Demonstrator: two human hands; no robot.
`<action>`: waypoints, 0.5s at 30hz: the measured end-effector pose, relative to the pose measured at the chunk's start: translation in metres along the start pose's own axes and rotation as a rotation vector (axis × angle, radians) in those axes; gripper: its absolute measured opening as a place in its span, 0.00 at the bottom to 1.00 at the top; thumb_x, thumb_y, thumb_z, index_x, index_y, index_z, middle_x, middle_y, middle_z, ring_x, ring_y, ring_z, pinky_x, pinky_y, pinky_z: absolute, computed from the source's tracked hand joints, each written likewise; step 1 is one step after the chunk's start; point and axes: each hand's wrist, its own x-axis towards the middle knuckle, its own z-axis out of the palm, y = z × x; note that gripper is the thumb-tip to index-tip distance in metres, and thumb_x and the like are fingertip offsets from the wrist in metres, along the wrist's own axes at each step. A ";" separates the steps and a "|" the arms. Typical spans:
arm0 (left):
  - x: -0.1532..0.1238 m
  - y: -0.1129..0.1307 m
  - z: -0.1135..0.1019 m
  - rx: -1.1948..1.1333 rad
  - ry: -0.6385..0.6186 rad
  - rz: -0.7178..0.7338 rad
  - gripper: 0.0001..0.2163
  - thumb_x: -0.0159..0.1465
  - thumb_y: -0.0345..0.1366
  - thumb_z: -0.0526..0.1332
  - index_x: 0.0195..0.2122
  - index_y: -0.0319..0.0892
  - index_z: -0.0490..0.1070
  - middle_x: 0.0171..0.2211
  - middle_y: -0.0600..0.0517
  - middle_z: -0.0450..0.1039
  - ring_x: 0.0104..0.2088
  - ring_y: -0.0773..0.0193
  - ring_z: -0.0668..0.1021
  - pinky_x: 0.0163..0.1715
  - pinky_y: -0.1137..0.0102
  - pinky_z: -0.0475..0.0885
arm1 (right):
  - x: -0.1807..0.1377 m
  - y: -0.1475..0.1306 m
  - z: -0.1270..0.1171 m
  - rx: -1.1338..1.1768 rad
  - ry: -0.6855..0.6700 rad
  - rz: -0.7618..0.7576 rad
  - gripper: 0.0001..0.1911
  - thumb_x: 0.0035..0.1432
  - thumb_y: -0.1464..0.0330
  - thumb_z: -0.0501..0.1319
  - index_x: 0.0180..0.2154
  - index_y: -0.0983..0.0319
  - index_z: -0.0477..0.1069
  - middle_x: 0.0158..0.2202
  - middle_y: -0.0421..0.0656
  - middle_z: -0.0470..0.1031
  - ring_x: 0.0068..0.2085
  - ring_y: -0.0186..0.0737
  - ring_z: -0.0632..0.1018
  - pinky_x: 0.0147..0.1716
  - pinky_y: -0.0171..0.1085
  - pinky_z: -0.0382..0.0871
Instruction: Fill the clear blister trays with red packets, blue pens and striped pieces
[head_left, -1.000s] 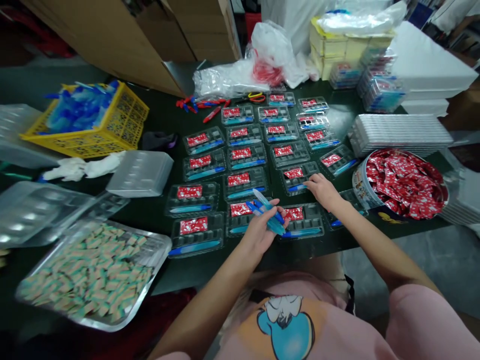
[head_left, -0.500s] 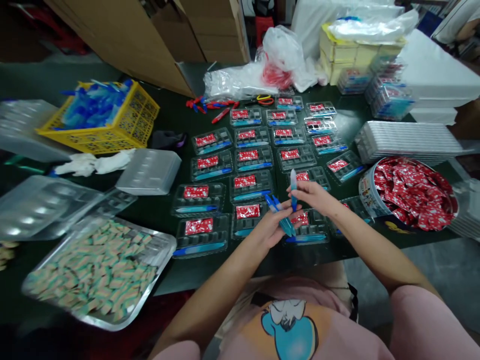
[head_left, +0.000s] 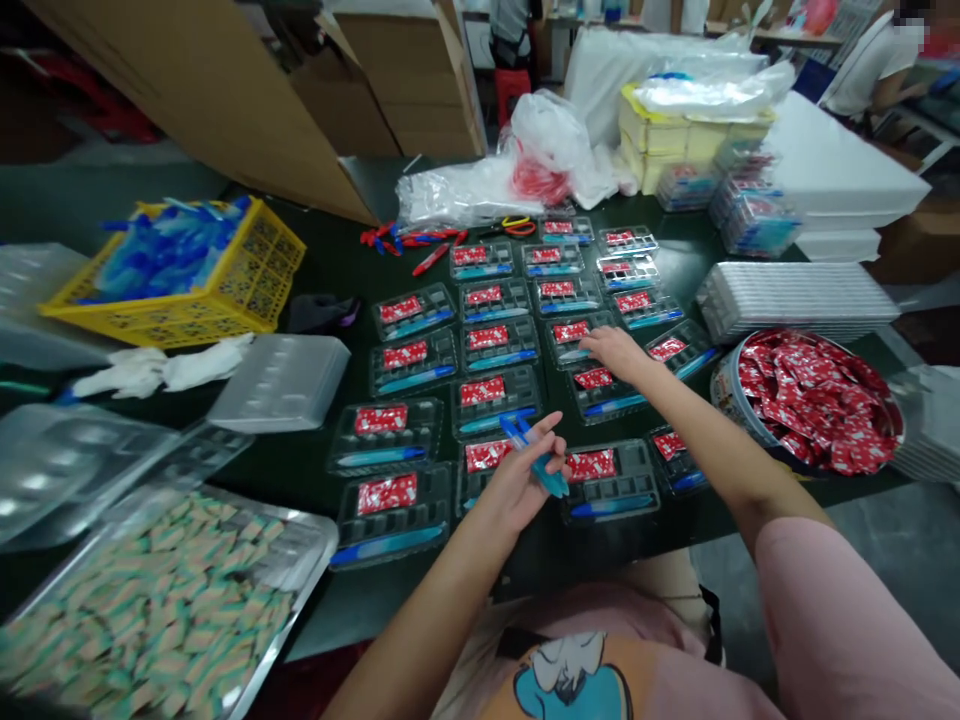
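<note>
My left hand [head_left: 527, 470] holds a small bunch of blue pens [head_left: 553, 478] with translucent light-blue bodies and dark-blue caps, above the front trays. Farther out, my right hand [head_left: 615, 352] is lowered over a clear plastic tray [head_left: 559, 330], its fingers closed on one pen [head_left: 574, 355] at the tray's front slot. Only the pale end of that pen shows; the rest is behind the fingers. Around both hands lie several similar compartment trays, most with a red sachet [head_left: 482, 391] and a blue pen [head_left: 613, 506] along the front.
A yellow basket [head_left: 255, 290] of blue pens stands left. Below it are a metal tray [head_left: 296, 610] of striped wrapped pieces and stacked clear trays [head_left: 285, 385]. At right, a round tin [head_left: 726, 385] holds red sachets beside more stacked trays [head_left: 799, 300]. Scissors [head_left: 517, 227] lie behind.
My right hand has moved away from the left hand, carrying one pen forward to a tray. The left hand still has its bunch. The camera view has shifted slightly.
</note>
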 end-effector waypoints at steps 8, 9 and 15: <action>0.008 0.002 -0.003 0.009 0.044 0.025 0.21 0.58 0.29 0.66 0.53 0.39 0.66 0.28 0.55 0.69 0.20 0.75 0.66 0.26 0.72 0.70 | 0.001 0.000 0.008 0.093 -0.013 0.052 0.17 0.66 0.75 0.52 0.49 0.60 0.76 0.44 0.49 0.72 0.45 0.43 0.70 0.46 0.39 0.63; 0.008 0.002 -0.003 0.006 0.052 0.033 0.21 0.59 0.29 0.66 0.53 0.39 0.66 0.29 0.55 0.69 0.20 0.75 0.66 0.27 0.72 0.70 | 0.000 -0.002 0.007 0.126 -0.006 0.063 0.17 0.66 0.75 0.52 0.49 0.61 0.76 0.43 0.49 0.72 0.45 0.43 0.70 0.47 0.39 0.63; 0.008 0.001 0.000 0.031 0.085 0.067 0.22 0.54 0.30 0.69 0.50 0.40 0.69 0.28 0.55 0.70 0.22 0.73 0.68 0.28 0.71 0.70 | -0.015 -0.055 -0.020 0.622 0.201 0.015 0.12 0.63 0.73 0.58 0.47 0.62 0.75 0.43 0.47 0.74 0.44 0.38 0.74 0.48 0.38 0.67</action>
